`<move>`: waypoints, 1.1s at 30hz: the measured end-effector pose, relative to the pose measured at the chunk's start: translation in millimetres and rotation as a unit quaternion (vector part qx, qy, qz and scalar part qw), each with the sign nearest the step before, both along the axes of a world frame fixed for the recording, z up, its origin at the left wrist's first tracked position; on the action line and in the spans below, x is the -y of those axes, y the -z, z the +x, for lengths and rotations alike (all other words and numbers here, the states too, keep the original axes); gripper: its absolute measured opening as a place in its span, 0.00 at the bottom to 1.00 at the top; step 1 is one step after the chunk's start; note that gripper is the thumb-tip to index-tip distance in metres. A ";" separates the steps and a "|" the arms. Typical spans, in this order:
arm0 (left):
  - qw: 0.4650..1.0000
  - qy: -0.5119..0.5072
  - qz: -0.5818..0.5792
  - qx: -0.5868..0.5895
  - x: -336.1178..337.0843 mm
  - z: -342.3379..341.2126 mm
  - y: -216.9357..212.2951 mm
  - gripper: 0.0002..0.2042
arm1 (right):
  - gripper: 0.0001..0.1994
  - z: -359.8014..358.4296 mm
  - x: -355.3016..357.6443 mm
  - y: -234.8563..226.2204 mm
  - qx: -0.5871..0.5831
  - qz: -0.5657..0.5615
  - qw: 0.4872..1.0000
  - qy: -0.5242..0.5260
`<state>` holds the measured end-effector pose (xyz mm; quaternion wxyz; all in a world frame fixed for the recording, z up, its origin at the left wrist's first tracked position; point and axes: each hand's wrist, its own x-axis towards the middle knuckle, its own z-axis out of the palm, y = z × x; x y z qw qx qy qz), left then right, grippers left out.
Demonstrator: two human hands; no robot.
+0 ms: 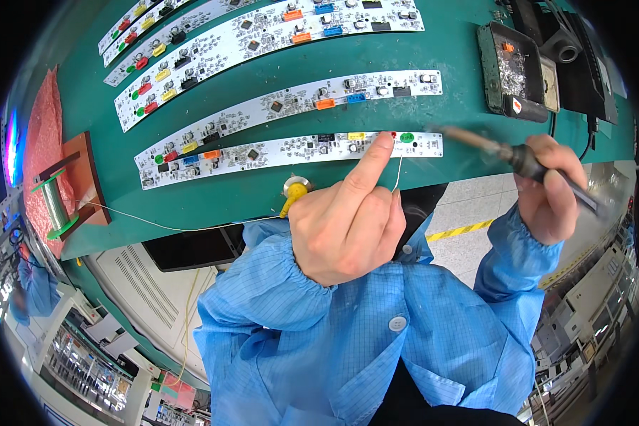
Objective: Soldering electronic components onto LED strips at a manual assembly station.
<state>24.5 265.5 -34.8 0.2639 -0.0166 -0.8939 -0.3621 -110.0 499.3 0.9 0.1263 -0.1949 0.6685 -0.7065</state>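
Note:
My left hand (348,227) reaches over the nearest long white circuit board (227,162). Its index fingertip is at a small red connector (393,135) near the board's right end, beside a green round part (407,137). The other fingers are curled around solder wire (397,174), whose end sticks up beside the index finger. My right hand (550,188) grips a soldering iron (525,162) by its handle. The iron's tip is smeared by motion and points left, near the board's right end; whether it touches cannot be made out.
A spool of solder wire (50,206) stands on a brown holder (91,181) at the left, its wire trailing along the table edge. Behind lie several more boards (277,106). A dark metal tray (500,71) sits at the far right. A yellow-cased round stud (296,190) is at the front edge.

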 end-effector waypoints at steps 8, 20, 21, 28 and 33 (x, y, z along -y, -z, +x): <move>1.000 0.001 0.001 -0.004 -0.6 0.5 0.4 0.07 | 0.20 37.3 -8.5 56.2 -0.425 0.256 0.831 0.254; 0.999 0.013 0.008 -0.037 2.2 5.5 -1.1 0.05 | 0.32 30.7 55.3 33.2 -0.349 0.203 0.915 -0.030; 0.999 0.017 0.009 -0.041 3.2 8.5 -2.4 0.05 | 0.35 28.8 58.7 32.4 -0.351 0.213 0.911 -0.047; 0.998 0.008 -0.014 -0.058 23.7 27.4 -5.8 0.07 | 0.37 27.5 61.8 34.5 -0.338 0.200 0.918 -0.055; 0.998 0.007 -0.025 -0.049 28.6 30.1 -5.0 0.09 | 0.38 27.2 61.1 35.2 -0.334 0.185 0.923 -0.049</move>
